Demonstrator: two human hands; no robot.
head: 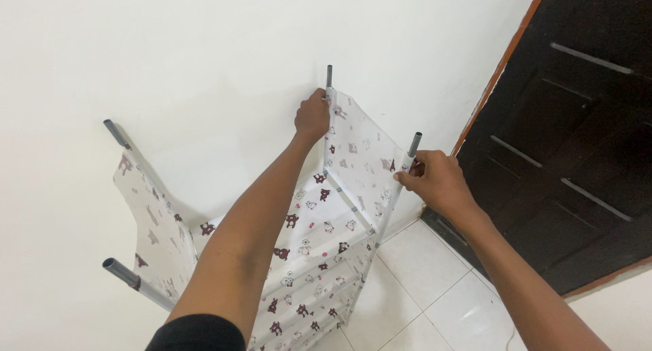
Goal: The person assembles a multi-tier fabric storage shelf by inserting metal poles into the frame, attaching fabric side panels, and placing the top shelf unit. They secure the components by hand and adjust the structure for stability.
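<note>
Two outstretched arms, left hand (312, 115) gripping rack's (305, 256) far post (330, 86), right hand (435, 181) pinching fabric panel (363, 154) by near post (413, 145)

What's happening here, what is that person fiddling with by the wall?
A person stands over a fabric-covered rack set against a white wall, beside a dark door. The left hand grips the patterned cloth at the top of the far right pole, and the right hand pinches it at the near right pole. Grey pole ends stick out bare at all four corners; shelves show inside.
</note>
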